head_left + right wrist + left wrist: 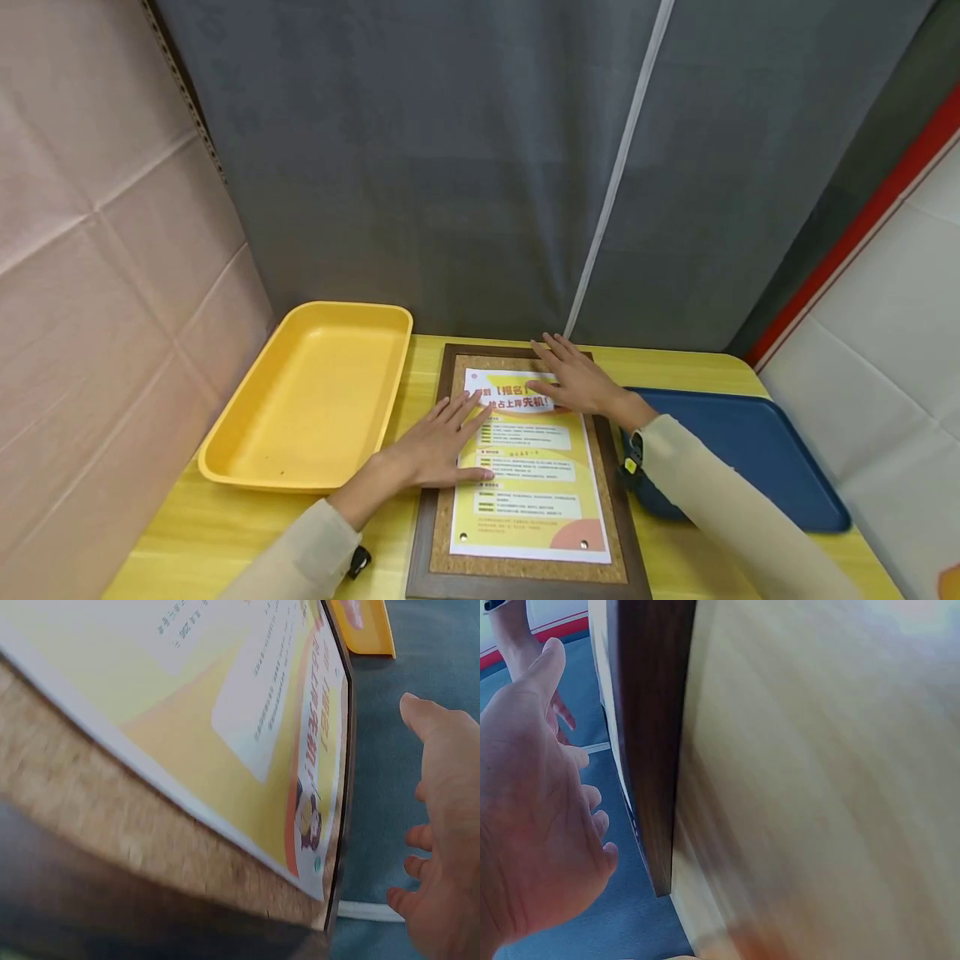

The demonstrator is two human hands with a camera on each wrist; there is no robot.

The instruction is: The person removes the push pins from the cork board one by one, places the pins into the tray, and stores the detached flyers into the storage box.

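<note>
A cork board point(442, 533) in a dark wooden frame lies on the table, with a yellow and white printed poster point(525, 500) on it. Two pins point(583, 544) show near the poster's bottom corners. My left hand point(438, 446) is spread over the poster's left side, holding nothing. Over the board's upper right corner, my right hand point(573, 379) has its fingers extended and is also without anything in it. Both wrist views show the left palm point(540, 802) and the right hand point(450, 817) held apart from the board's surface.
A yellow tray point(397, 375) stands left of the board. To the right, partly behind the right forearm, is a dark blue tray point(813, 467). A grey curtain point(420, 167) rises behind the yellow wood-grain table point(172, 542), with pale cloth walls at both sides.
</note>
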